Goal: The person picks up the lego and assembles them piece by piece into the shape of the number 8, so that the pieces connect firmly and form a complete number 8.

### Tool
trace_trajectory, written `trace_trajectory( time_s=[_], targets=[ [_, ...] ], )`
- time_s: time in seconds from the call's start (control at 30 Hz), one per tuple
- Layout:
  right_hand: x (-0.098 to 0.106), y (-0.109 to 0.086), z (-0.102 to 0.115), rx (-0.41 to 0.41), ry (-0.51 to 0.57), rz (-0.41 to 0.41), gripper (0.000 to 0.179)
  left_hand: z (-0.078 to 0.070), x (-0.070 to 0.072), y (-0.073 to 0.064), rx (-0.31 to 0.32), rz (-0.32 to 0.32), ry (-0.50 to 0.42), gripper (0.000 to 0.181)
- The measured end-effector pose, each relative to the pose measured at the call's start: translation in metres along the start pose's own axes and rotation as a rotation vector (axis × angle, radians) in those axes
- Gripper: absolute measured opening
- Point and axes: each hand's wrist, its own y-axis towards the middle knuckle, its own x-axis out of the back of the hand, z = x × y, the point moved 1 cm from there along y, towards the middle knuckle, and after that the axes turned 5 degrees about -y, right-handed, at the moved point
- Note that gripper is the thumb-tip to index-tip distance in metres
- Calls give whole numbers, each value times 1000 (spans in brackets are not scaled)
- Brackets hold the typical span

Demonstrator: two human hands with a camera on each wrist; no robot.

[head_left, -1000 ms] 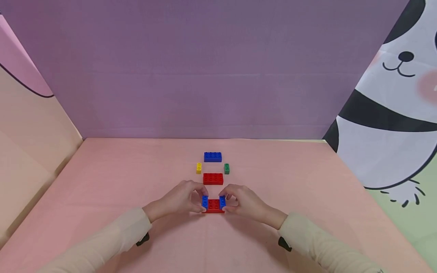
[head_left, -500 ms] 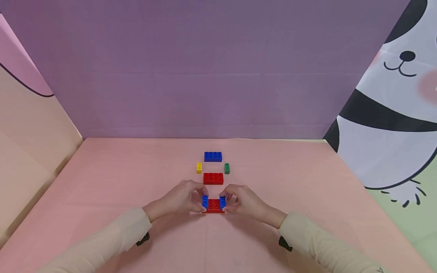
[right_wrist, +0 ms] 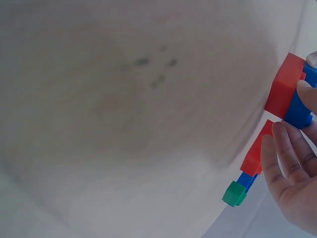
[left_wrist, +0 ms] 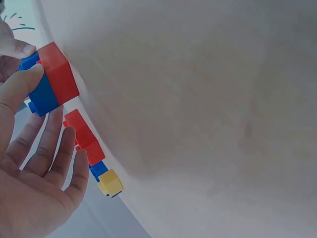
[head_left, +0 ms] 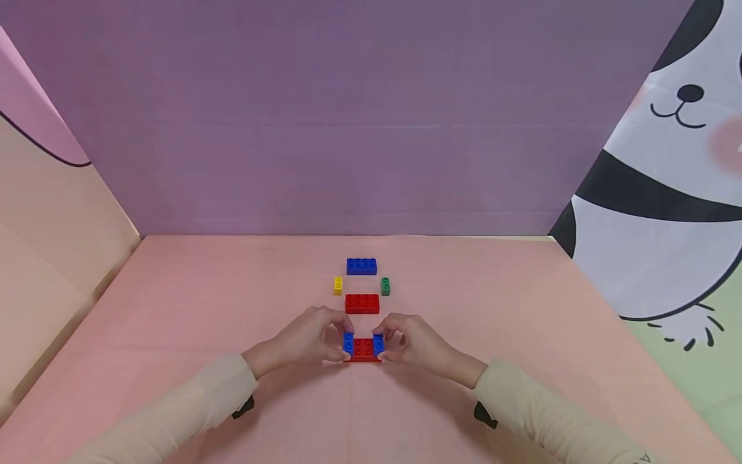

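Observation:
A red brick (head_left: 363, 349) lies on the pink table near the front, with one small blue brick on top at each end. My left hand (head_left: 313, 336) pinches the left blue brick (head_left: 348, 343) between thumb and fingers. On the opposite end, my right hand (head_left: 416, 345) pinches the right blue brick (head_left: 378, 345). In the left wrist view the left thumb presses the blue brick (left_wrist: 43, 96), which sits flush on the red brick (left_wrist: 60, 74). The right wrist view shows the right thumb against its blue brick (right_wrist: 297, 110) in the same way.
Behind the hands lies a second red brick (head_left: 362, 304). Farther back are a small yellow brick (head_left: 338, 286) on the left, a small green brick (head_left: 385, 287) on the right, and a long blue brick (head_left: 362, 267). A purple wall (head_left: 348, 129) rises at the table's back edge.

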Motion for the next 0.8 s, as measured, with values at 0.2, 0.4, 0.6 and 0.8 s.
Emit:
trace_trajectory(
  time_s=[0.2, 0.4, 0.6, 0.8],
  targets=[
    [1, 1, 1, 16, -29, 1, 33, -1, 0, 0, 10, -2, 14, 35],
    [3, 1, 2, 31, -36, 7, 35, -1, 0, 0, 1, -4, 16, 35],
    [3, 1, 1, 16, 12, 15, 38, -1, 0, 0, 3, -7, 14, 34],
    [3, -1, -1, -42, 35, 15, 31, -1, -1, -1, 12, -8, 25, 35]
  ],
)
